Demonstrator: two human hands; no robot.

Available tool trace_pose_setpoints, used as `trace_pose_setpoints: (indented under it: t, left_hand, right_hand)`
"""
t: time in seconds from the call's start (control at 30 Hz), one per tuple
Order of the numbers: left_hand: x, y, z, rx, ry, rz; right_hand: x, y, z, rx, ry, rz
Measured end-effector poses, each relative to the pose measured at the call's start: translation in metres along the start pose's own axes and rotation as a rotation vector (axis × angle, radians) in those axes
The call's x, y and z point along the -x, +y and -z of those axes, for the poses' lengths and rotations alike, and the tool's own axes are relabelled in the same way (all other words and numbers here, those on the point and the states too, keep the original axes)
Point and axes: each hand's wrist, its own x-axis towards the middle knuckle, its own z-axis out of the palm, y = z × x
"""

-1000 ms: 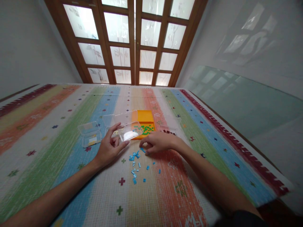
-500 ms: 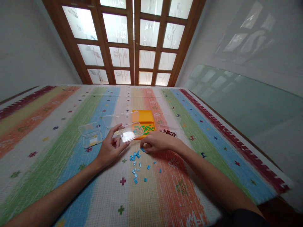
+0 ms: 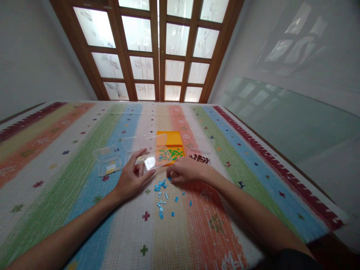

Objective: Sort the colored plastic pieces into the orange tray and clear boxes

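My left hand (image 3: pixel 134 174) grips a clear plastic box (image 3: pixel 152 162) by its left edge, fingers above and thumb below. The box is tilted above the cloth, its hinged clear lid (image 3: pixel 140 140) standing up behind. My right hand (image 3: pixel 184 170) is closed, fingertips pointing down, just right of the box. A blue brick (image 3: pixel 169 179) shows at those fingertips; whether they grip it is hard to see. Nearer to me lies a small heap of blue building bricks (image 3: pixel 160 185), with several more scattered in front, among them a loose blue brick (image 3: pixel 172 214).
Behind my hands stands an open orange box (image 3: pixel 170 138) with green bricks (image 3: pixel 176 153) in it. Dark brown bricks (image 3: pixel 199 159) fill a clear box on its right. On the left is another open clear box (image 3: pixel 109 168) holding yellowish pieces. A striped cloth (image 3: pixel 126 232) covers the table.
The clear box in my left hand has shifted slightly to the right and tilted a little. My right hand stays almost in place, fingertips still down by the blue bricks.
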Motion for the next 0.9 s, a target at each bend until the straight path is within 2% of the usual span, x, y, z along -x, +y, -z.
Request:
trace_pose_setpoints:
  t: [0.63,0.9]
  left_hand:
    - [0.000,0.005,0.000,-0.022,-0.013,0.011]
    - [0.000,0.005,0.000,-0.027,-0.016,0.000]
  right_hand:
    - [-0.003,-0.033,-0.020,0.224,0.084,-0.070]
    - [0.001,-0.029,-0.010,0.153,0.037,-0.100]
